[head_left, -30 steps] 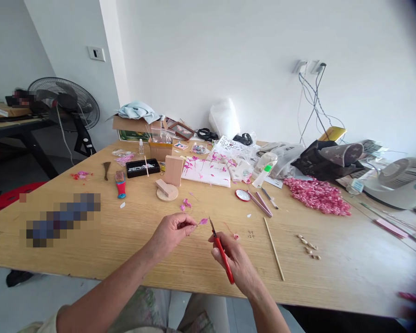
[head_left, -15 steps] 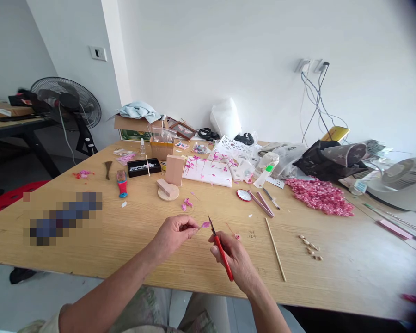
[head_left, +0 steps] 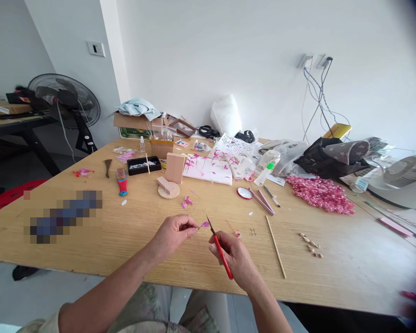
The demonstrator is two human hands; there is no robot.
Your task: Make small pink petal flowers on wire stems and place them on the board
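Observation:
Between thumb and fingertips, my left hand [head_left: 176, 235] pinches a small purple-pink petal [head_left: 205, 224] by its thin stem, above the wooden table. My right hand [head_left: 231, 258] is wrapped round red-handled scissors [head_left: 223, 257], whose dark tips point up and away, just right of the petal and apart from it. The blades look closed. Beyond my hands lie loose pink petals [head_left: 186, 202]. A small pink flower on a thin stem [head_left: 237, 234] rests on the table just past my right hand.
Wooden blocks [head_left: 175, 168], a black tray [head_left: 144, 165], a white pad with pink flowers [head_left: 208, 169] and a pile of pink pieces [head_left: 321, 195] lie farther back. A thin wooden stick [head_left: 275, 247] is right of my right hand, with tweezers [head_left: 263, 202] beyond it.
The view has shifted very slightly. My right hand and the scissors have moved a little to the left; my left hand keeps its hold on the petal stem.

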